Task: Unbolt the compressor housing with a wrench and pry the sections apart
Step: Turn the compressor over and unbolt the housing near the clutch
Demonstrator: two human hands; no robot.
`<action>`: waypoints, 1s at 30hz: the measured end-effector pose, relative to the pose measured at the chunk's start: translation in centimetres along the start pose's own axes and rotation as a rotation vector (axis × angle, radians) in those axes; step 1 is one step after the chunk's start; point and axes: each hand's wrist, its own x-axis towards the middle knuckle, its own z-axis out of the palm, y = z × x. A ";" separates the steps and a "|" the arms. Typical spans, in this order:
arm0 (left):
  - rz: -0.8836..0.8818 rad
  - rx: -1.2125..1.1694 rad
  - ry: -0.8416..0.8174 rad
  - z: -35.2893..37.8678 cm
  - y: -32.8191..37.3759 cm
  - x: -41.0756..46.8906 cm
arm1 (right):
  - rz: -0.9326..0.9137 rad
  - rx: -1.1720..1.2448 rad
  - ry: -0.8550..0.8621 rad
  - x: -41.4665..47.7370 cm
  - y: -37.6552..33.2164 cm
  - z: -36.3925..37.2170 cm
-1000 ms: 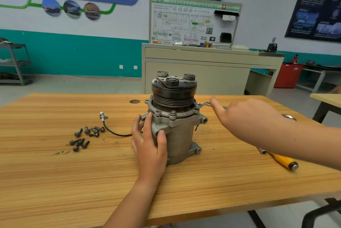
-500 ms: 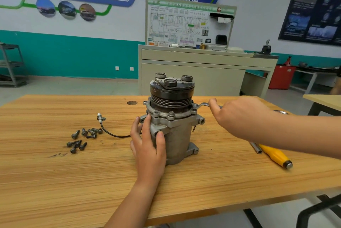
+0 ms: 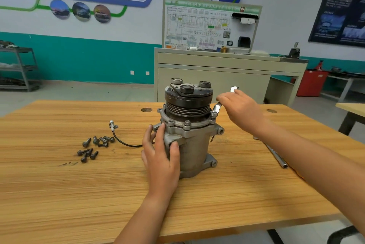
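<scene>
A grey metal compressor (image 3: 194, 145) stands upright on the wooden table (image 3: 98, 194), its black pulley on top. My left hand (image 3: 161, 156) grips the housing's left side, thumb on the front. My right hand (image 3: 240, 110) holds a silver wrench (image 3: 216, 107) whose lower end sits on a bolt (image 3: 214, 114) at the flange's right rim. The wrench's free end sticks up past my fingers. Another bolt (image 3: 187, 123) stands at the flange's front.
Several loose dark bolts (image 3: 92, 148) lie left of the compressor, beside a black wire with a connector (image 3: 113, 126). A metal rod of a screwdriver (image 3: 276, 155) lies to the right under my forearm. A beige cabinet (image 3: 217, 77) stands behind the table.
My right hand has swung the wrench from lying out to the right to pointing up and back. The left hand stays on the housing. The camera moved closer.
</scene>
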 end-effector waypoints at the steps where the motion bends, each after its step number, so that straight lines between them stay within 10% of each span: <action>1: 0.004 -0.002 0.003 0.0 0.0 0.0 | 0.062 0.051 0.045 -0.5 0.0 -0.3; 5: 0.008 -0.007 -0.004 0.1 0.0 0.0 | 0.302 0.216 0.084 -3.0 -1.2 -3.6; 10: 0.016 0.002 0.000 0.1 0.0 0.0 | 0.354 0.134 -0.340 -4.7 -3.3 -6.7; 30: -0.023 -0.031 0.008 0.2 0.4 -0.1 | 0.080 -0.319 -0.741 0.0 -3.5 -9.2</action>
